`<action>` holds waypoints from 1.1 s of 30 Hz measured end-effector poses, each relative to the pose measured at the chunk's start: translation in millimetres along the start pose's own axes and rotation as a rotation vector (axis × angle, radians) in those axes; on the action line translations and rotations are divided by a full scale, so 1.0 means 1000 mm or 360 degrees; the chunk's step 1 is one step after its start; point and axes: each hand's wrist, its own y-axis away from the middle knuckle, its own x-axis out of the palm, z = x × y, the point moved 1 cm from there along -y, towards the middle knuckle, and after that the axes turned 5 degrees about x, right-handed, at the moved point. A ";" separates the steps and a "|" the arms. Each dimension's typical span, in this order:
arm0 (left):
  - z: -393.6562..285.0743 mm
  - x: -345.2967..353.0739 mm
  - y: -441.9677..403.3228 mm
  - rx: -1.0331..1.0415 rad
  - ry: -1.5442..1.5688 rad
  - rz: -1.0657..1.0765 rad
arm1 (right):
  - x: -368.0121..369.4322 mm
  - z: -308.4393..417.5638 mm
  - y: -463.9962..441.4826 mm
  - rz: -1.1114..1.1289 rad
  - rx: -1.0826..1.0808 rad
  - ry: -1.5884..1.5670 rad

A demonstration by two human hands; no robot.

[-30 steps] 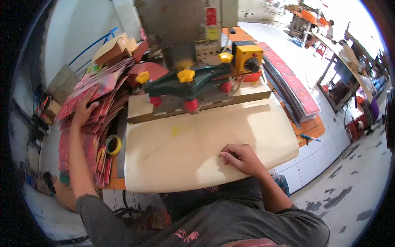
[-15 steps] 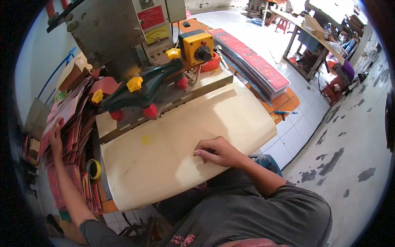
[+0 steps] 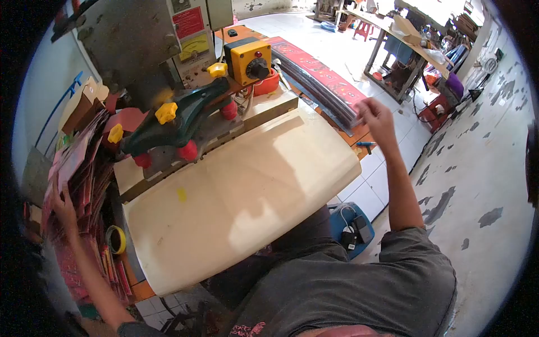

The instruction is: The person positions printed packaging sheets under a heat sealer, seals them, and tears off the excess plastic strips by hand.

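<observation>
My left hand (image 3: 64, 209) rests on the edge of a leaning pile of red printed sheets (image 3: 84, 180) at the left, its fingers apart. My right hand (image 3: 377, 121) is raised at the near end of a long stack of red printed sheets in clear plastic (image 3: 320, 76), with thumb and fingers close together; what is between them, if anything, cannot be made out. A cream board (image 3: 241, 196) lies in front of my body, below the dark green press head (image 3: 179, 123) with yellow knobs and red feet.
A yellow control box (image 3: 249, 62) stands on the machine. A yellow tape roll (image 3: 116, 240) lies beside the pile. A blue pen (image 3: 366, 144) is at the orange table's right corner. A blue bin (image 3: 365, 247) with chargers stands below. A workbench (image 3: 393, 28) is farther back.
My right hand has moved from above the cream board up and right to the plastic-covered stack. My left hand stays at the left pile. The view has turned to the right.
</observation>
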 end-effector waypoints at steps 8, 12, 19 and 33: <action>-0.173 -0.067 0.046 0.0158 0.0014 -0.0083 | -0.045 -0.120 -0.073 -0.0113 0.0297 0.0402; -0.237 -0.101 0.073 0.0252 0.0092 0.0021 | -0.040 -0.116 -0.069 -0.0184 0.0411 0.0352; -0.287 -0.113 0.133 0.0357 0.0159 0.0283 | -0.037 -0.110 -0.069 -0.0320 0.0187 0.0524; -0.376 -0.046 0.165 0.0347 0.0865 0.0557 | -0.050 -0.106 -0.083 -0.0015 0.0685 0.0047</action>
